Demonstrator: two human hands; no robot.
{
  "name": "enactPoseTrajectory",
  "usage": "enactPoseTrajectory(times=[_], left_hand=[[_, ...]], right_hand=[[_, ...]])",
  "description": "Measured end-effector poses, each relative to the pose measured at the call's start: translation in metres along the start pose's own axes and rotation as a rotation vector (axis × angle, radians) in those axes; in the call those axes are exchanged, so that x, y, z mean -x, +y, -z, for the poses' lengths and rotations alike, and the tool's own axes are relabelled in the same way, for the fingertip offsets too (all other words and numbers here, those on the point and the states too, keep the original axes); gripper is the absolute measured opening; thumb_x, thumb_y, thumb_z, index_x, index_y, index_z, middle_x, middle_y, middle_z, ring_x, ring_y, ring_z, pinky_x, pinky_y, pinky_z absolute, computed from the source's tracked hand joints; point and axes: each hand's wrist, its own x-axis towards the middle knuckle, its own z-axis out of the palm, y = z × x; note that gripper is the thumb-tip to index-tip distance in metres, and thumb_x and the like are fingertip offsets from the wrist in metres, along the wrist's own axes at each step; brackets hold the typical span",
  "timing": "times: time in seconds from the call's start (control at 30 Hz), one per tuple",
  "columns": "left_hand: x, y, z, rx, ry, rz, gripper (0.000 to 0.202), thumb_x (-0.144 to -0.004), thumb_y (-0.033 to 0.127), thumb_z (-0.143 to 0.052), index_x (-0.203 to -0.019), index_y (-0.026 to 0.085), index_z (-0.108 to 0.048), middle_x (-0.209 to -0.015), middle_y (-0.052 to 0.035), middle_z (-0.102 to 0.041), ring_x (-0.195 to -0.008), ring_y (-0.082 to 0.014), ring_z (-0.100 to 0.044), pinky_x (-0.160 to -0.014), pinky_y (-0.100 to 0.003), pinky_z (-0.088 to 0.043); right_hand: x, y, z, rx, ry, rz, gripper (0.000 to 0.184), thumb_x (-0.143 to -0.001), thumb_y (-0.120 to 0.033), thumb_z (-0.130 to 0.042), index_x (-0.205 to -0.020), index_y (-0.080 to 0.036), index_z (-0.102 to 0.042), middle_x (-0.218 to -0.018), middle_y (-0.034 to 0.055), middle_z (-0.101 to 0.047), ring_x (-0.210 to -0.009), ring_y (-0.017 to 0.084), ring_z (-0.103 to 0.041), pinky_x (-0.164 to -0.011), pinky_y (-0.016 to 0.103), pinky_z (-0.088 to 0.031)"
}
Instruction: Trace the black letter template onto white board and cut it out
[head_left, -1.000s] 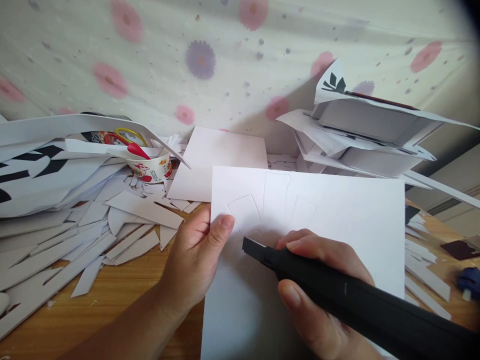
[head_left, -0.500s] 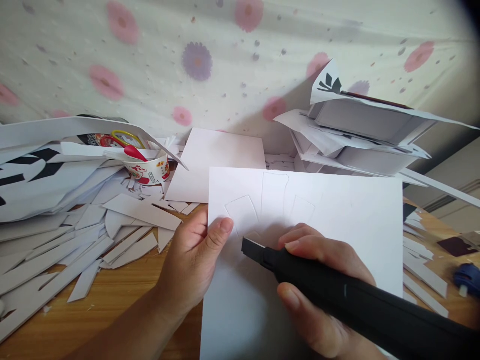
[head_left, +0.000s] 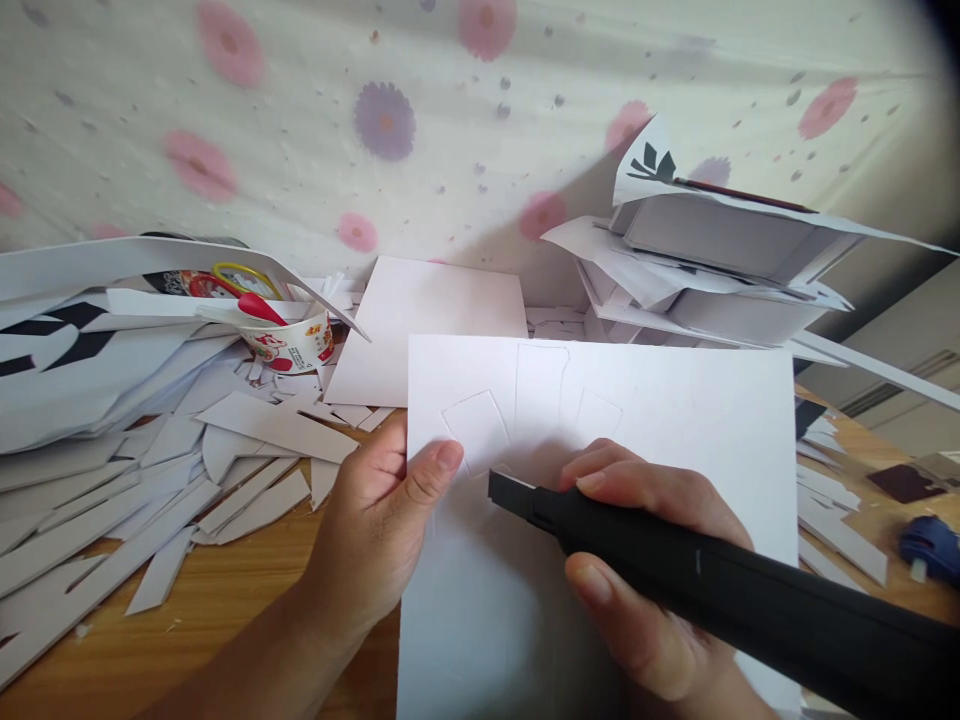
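Observation:
My left hand (head_left: 386,520) grips the left edge of a white foam board (head_left: 697,420), thumb on top and fingers behind it. My right hand (head_left: 660,570) is wrapped round a thick black utility knife (head_left: 750,590) that slants in from the lower right. Its dark, angled blade (head_left: 511,493) lies over the board, beside the lower end of a small outlined shape (head_left: 476,430). Whether the tip touches the surface I cannot tell. A taller outline (head_left: 541,385) and another slanted one stand to the right, partly behind my right hand.
Board offcuts (head_left: 255,425) litter the wooden table (head_left: 225,610) on the left. A paper cup (head_left: 292,340) with a red spoon stands behind them. Another white board (head_left: 442,300) leans at the back. Stacked white pieces (head_left: 735,240) rise at right, near a blue object (head_left: 928,548).
The view has shifted a little, so most things sit slightly further left. The knife's blade has moved slightly right and up relative to the board. Both grips are the same.

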Motion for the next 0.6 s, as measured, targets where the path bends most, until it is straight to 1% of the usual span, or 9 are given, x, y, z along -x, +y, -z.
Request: enactPoseTrajectory(times=[0.13, 0.23, 0.37, 0.5, 0.6], left_hand=[[0.0, 0.0, 0.001, -0.001, -0.004, 0.006, 0.037, -0.087, 0.035, -0.063, -0.122, 0.023, -0.063, -0.115, -0.0063, -0.067, -0.108, -0.0253, -0.06, -0.091, -0.034, -0.052], [-0.001, 0.0, 0.002, -0.002, -0.007, 0.016, 0.037, -0.087, 0.036, -0.063, -0.122, 0.024, -0.063, -0.117, -0.0061, -0.067, -0.11, -0.0261, -0.059, -0.094, -0.036, -0.051], [0.0, 0.0, 0.0, 0.011, -0.013, 0.026, 0.039, -0.087, 0.035, -0.063, -0.124, 0.024, -0.061, -0.119, -0.0065, -0.066, -0.113, -0.0266, -0.058, -0.098, -0.038, -0.049], [0.001, -0.001, -0.002, 0.027, 0.029, 0.015, 0.039, -0.086, 0.036, -0.064, -0.122, 0.021, -0.062, -0.117, -0.0081, -0.066, -0.113, -0.0281, -0.058, -0.097, -0.038, -0.049], [0.001, -0.001, -0.002, 0.033, 0.027, 0.022, 0.038, -0.086, 0.035, -0.065, -0.122, 0.022, -0.063, -0.117, -0.0075, -0.067, -0.113, -0.0279, -0.058, -0.097, -0.038, -0.049]], right_hand=[[0.001, 0.002, 0.001, -0.063, 0.004, 0.019, 0.025, -0.077, -0.021, -0.065, -0.101, -0.02, -0.057, -0.078, 0.0036, -0.059, -0.069, 0.017, -0.061, -0.054, 0.028, -0.048], [0.001, 0.003, 0.0, -0.083, 0.008, 0.012, 0.026, -0.076, -0.018, -0.065, -0.101, -0.02, -0.057, -0.078, 0.003, -0.059, -0.067, 0.016, -0.059, -0.052, 0.027, -0.046], [0.002, 0.006, 0.0, -0.113, 0.025, 0.008, 0.027, -0.076, -0.019, -0.066, -0.102, -0.02, -0.058, -0.075, 0.0025, -0.058, -0.069, 0.017, -0.059, -0.051, 0.027, -0.046], [0.007, 0.009, 0.002, -0.109, 0.038, -0.028, 0.028, -0.076, -0.021, -0.067, -0.103, -0.02, -0.058, -0.075, 0.0029, -0.059, -0.075, 0.019, -0.06, -0.055, 0.029, -0.047], [0.011, 0.011, 0.003, -0.129, 0.053, -0.045, 0.029, -0.076, -0.021, -0.067, -0.103, -0.021, -0.058, -0.076, 0.0028, -0.059, -0.075, 0.02, -0.06, -0.056, 0.03, -0.047]])
